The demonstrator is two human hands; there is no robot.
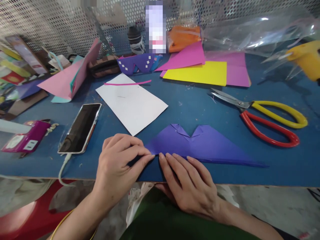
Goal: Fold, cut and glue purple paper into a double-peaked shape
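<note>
A folded piece of purple paper (190, 148) lies flat on the blue table in front of me, its top edge notched in the middle with small folded corners. My left hand (122, 160) pinches its left end between thumb and fingers. Along the lower folded edge rest the fingertips of my right hand (191, 183), stretched out and slightly spread. A white sheet of paper (132, 106) lies just beyond my left hand, with a thin pink strip (127, 83) across its top. To the right are scissors (246, 106) with one yellow and one red handle, blades apart.
A phone (81, 128) with a white cable and a magenta object (28, 138) lie at left. Pink folded paper (67, 78), a purple piece with white squares (135, 63) and yellow paper (197, 74) are at the back. A yellow glue gun (305, 60) sits far right.
</note>
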